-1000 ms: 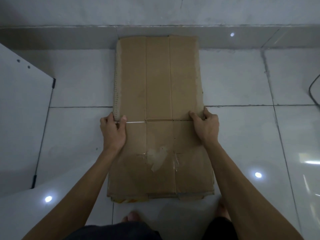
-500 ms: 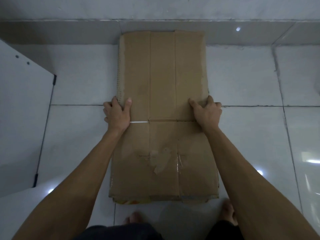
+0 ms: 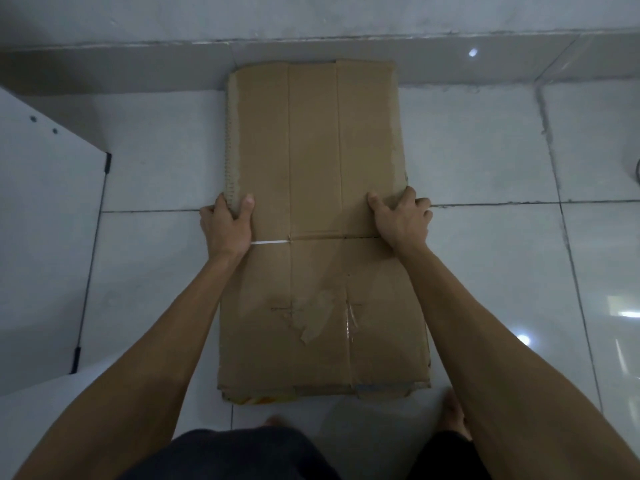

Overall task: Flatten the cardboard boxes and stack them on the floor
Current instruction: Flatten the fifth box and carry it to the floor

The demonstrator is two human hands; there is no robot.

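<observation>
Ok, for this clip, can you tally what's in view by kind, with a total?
Flattened cardboard stack: 1 (sheet count underneath cannot be told)
Hands: 2, left hand, right hand
Bare feet: 2, left foot, right foot
White panel: 1
Total: 6

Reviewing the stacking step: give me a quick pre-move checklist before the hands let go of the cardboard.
1. Top flattened box lies flat on the stack: ok.
2. Left hand grips its left edge: ok.
3. Right hand grips its right edge: ok.
4. Far end sits near the wall base: ok.
5. Near edges of the stack align: not ok, lower layers stick out.
6. Number of boxes underneath: cannot tell.
</observation>
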